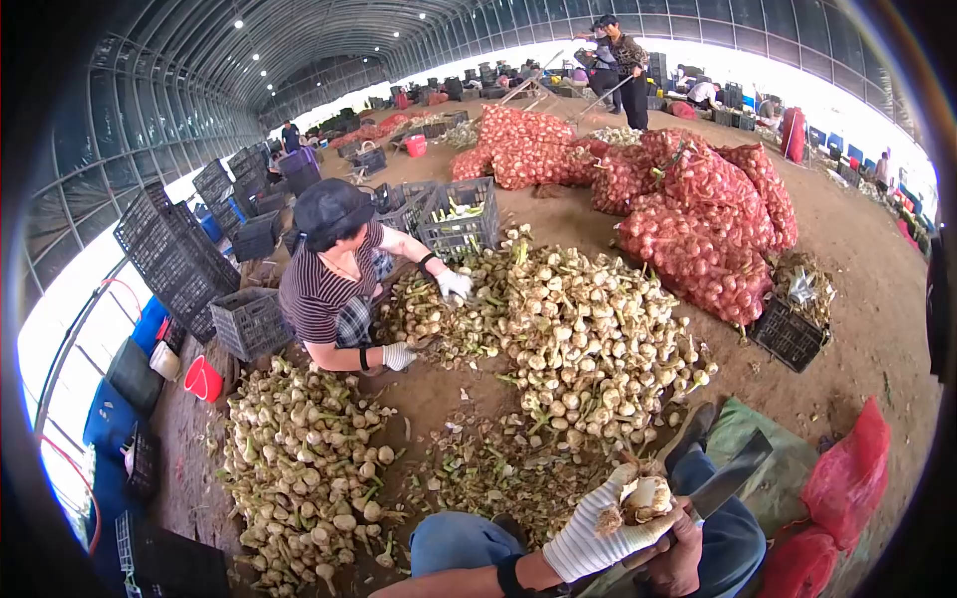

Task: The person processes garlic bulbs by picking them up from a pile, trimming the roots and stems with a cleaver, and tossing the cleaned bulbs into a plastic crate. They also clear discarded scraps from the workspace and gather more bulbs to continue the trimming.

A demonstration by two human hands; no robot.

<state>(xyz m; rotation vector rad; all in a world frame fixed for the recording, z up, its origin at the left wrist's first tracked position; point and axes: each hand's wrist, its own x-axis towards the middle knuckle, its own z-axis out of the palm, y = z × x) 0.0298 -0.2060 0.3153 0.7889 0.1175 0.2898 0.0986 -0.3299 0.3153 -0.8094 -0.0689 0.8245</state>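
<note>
My left hand (603, 528), in a white glove, is closed round a garlic bulb (648, 497) in front of my knees. Bare and right beside it, my right hand (678, 553) is wrapped round the handle of a wide knife (735, 474), whose blade points up and to the right. The handle itself is mostly hidden by the fingers. Trimmed scraps (488, 468) lie on the ground before my legs. Beyond them rises a large heap of garlic bulbs (588, 339), and a second garlic heap (299, 468) lies at the left.
A co-worker (334, 269) in gloves crouches beyond the scraps, hands at the garlic. Filled red mesh bags (698, 219) stand at the back right. Black crates (459, 214) stand behind the co-worker; another crate (788, 334) is at the right. Red bags (847, 473) lie near my right knee.
</note>
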